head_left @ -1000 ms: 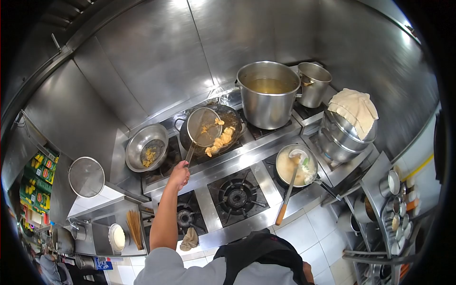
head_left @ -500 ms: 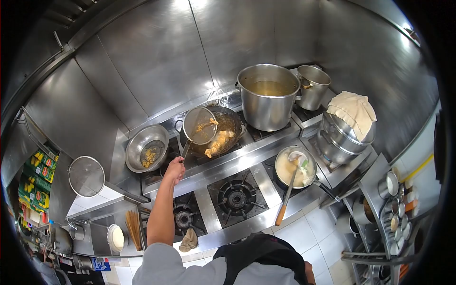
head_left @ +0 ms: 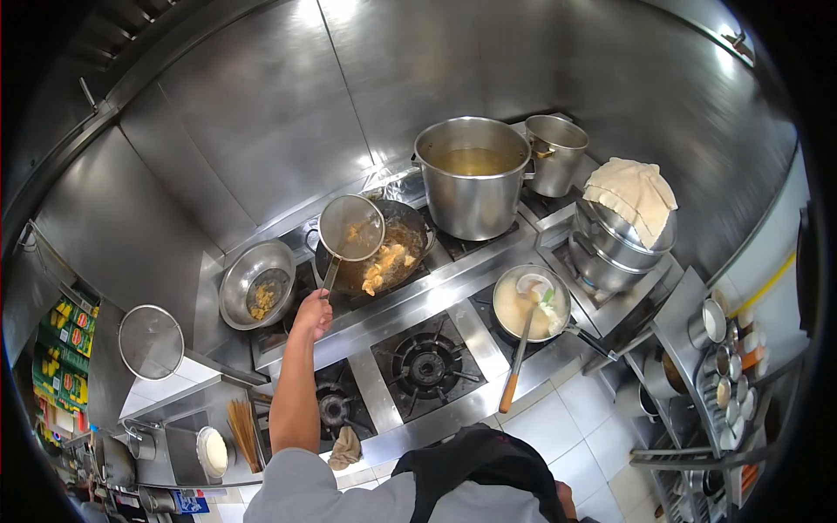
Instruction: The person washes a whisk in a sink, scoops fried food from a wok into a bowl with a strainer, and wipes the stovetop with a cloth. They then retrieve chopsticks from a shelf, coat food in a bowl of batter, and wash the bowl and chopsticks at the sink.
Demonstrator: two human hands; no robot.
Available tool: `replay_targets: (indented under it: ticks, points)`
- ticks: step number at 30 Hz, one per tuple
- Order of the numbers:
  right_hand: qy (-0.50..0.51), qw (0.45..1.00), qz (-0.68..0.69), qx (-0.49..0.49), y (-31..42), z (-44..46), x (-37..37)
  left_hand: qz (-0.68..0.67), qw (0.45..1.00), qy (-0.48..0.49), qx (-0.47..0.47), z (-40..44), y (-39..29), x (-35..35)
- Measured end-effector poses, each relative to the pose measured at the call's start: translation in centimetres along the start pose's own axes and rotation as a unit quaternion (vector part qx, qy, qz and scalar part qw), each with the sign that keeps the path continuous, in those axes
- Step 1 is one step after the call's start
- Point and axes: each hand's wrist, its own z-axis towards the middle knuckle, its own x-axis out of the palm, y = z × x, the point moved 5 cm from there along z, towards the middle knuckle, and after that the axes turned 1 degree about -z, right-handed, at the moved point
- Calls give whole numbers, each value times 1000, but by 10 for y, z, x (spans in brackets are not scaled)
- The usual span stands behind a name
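My left hand (head_left: 313, 315) is wrapped around the handle of a round wire-mesh strainer (head_left: 351, 228). The strainer's mesh hangs over the left part of a dark wok (head_left: 427, 248), with some golden bits showing in or through it. Battered golden pieces (head_left: 386, 268) lie in bubbling oil in the wok, right of the strainer. A steel bowl (head_left: 234, 292) left of the wok holds small fried bits (head_left: 262, 300). Only a bit of my right arm (head_left: 565, 500) shows at the bottom edge; the hand is out of sight.
Behind stand a tall stockpot (head_left: 475, 202) of yellowish liquid and a smaller pot (head_left: 556, 166). A cloth (head_left: 633, 196) covers a lidded steamer pot (head_left: 602, 261). A pan (head_left: 497, 324) of pale liquid holds a ladle (head_left: 514, 370), its handle jutting forward. Another strainer (head_left: 151, 342) hangs left.
The strainer has shifted slightly against the wok and fewer golden bits show on its mesh. The whole view has shifted a little, moving most things left. The left hand keeps its grip.
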Motion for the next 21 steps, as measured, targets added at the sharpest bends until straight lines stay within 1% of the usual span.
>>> replay_targets:
  ticks: [1,2,3,4,5,6,7,8,9,10,11,12,13,14,15,16,17,19,20,21]
  points:
    - [9,1000,-22,-20,-3,4,1,1,1000,2,-1,2,-2,-2]
    - [17,998,-44,-40,-7,9,1,-40,999,17,-3,7,-5,-4]
    - [5,1000,1,-9,-15,15,1,-81,996,31,-6,12,-8,-6]
    - [-6,999,46,23,-22,19,0,-76,997,10,12,19,-13,-12]
    - [-17,994,90,54,-28,21,0,-77,997,10,11,28,-13,-14]
    - [-25,987,132,85,-33,23,0,53,994,-69,70,36,-19,-21]
    - [-37,977,175,116,-37,24,-1,182,964,-148,128,44,-24,-30]
    - [-44,973,189,125,-37,21,-2,300,905,-220,207,54,-29,-35]
    - [-43,974,187,120,-32,18,-2,298,905,-221,208,73,-19,-43]
    - [-41,977,179,112,-26,15,-2,402,836,-270,258,90,-14,-52]
    - [-40,979,172,104,-21,12,-1,497,750,-313,303,107,-7,-58]
    - [-38,981,166,96,-16,9,-1,474,769,-302,303,130,5,-63]
    - [-36,982,161,91,-13,7,-2,474,769,-301,304,121,1,-52]
    - [-36,983,158,86,-10,5,-2,359,881,-232,204,112,5,-35]
    - [-36,984,156,83,-9,3,-3,230,956,-153,95,107,14,-14]
    - [-34,985,152,79,-6,1,-3,113,984,-125,66,107,21,0]
    - [-33,985,151,77,-6,0,-4,113,984,-124,66,106,21,10]
    - [-32,986,148,74,-7,0,-5,-24,998,-48,-18,109,30,30]
    - [-31,986,147,72,-7,-1,-5,-24,999,-3,-34,113,31,38]
    - [-30,986,148,71,-8,-1,-6,-23,999,-1,-34,116,32,42]
